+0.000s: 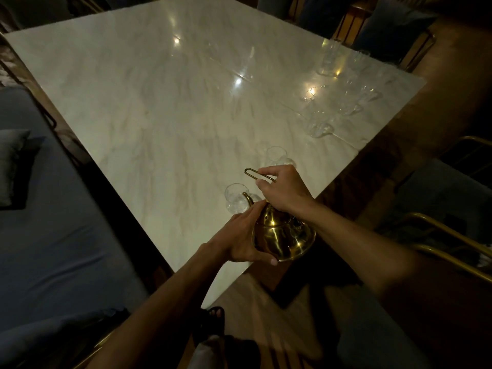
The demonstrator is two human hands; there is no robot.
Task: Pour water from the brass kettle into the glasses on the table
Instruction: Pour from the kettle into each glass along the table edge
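Brass kettle (283,235) held off the table (159,107) at its near corner, tipped fwd w/ spout (247,198) over rim of nearest glass (235,198). Glass looks to hold some water; stream itself too dim to tell.

Right hand (282,190) closed round wire handle (257,173), loop end sticking out past the fingers. Left hand (239,238) cupped against kettle body on its left side, thumb under the base, fingers pressed to the shoulder near the lid.

Second glass (277,157) just beyond right hand, upright on marble top. Further glasses (343,86) clustered along far right edge, well apart from kettle; count unclear, reflections blur them.

Tabletop pale marble, glossy, several light spots. Blue bench seat (53,235) left of table w/ grey cushion (10,166). Gold-framed chair (452,251) on right. Sandalled foot (213,315) below on wood floor.
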